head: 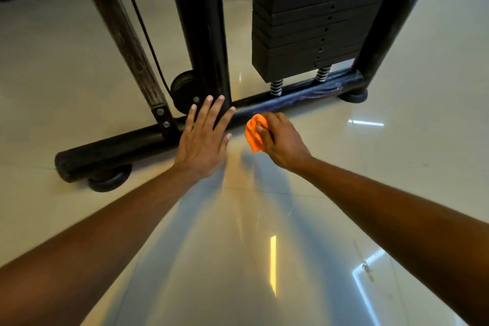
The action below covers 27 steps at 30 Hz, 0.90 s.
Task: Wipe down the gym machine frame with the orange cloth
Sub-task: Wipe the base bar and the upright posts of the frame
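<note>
The right hand (280, 140) grips the bunched orange cloth (254, 133), just beside the frame's low bar (296, 96). The left hand (203, 137) is spread flat near the upright post (201, 34). The cloth may slide onto the shiny floor (238, 246) — the bar sits so low — and fingers could bump the pulley (182, 91).

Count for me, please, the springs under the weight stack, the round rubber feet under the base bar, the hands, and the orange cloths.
Springs: 2
Rubber feet: 2
Hands, left hand and right hand: 2
Orange cloth: 1
Total: 7
</note>
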Each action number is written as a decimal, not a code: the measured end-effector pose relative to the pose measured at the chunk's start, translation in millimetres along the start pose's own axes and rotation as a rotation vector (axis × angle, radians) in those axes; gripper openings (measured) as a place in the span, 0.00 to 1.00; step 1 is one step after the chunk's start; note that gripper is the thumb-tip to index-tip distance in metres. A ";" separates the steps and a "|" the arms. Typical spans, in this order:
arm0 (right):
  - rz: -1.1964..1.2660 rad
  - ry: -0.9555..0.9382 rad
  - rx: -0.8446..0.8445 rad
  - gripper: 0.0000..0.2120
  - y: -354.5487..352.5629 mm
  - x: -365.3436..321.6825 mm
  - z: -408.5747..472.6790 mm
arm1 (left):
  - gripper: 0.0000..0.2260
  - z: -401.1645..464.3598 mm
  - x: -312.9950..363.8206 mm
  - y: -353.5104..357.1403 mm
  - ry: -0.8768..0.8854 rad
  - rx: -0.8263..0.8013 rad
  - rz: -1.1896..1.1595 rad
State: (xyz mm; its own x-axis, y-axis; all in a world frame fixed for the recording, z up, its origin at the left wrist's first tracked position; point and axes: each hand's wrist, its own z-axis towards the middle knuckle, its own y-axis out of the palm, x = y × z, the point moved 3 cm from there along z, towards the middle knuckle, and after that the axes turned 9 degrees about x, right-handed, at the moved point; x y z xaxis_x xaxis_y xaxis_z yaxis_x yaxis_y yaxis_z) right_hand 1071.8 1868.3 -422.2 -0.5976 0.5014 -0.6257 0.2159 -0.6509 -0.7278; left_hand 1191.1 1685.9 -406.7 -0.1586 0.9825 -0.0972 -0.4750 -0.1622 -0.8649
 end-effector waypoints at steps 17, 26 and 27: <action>-0.386 -0.285 -0.041 0.34 85.4 76.5 43.3 | 0.33 50.2 -21.5 81.6 0.087 0.218 0.137; -0.331 -0.259 0.116 0.29 93.2 61.5 95.5 | 0.29 53.3 -17.1 113.2 0.052 0.300 0.119; -0.364 -0.274 0.131 0.28 88.6 58.4 105.5 | 0.29 53.0 -16.6 114.2 0.055 0.304 0.121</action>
State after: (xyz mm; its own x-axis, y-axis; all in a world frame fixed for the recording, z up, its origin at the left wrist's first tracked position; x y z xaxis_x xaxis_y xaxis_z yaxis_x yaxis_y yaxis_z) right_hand 974.6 1779.8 -493.6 -0.8020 0.5526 -0.2267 -0.1341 -0.5364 -0.8332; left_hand 1093.7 1646.2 -477.8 -0.1867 0.9567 -0.2233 -0.6935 -0.2893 -0.6599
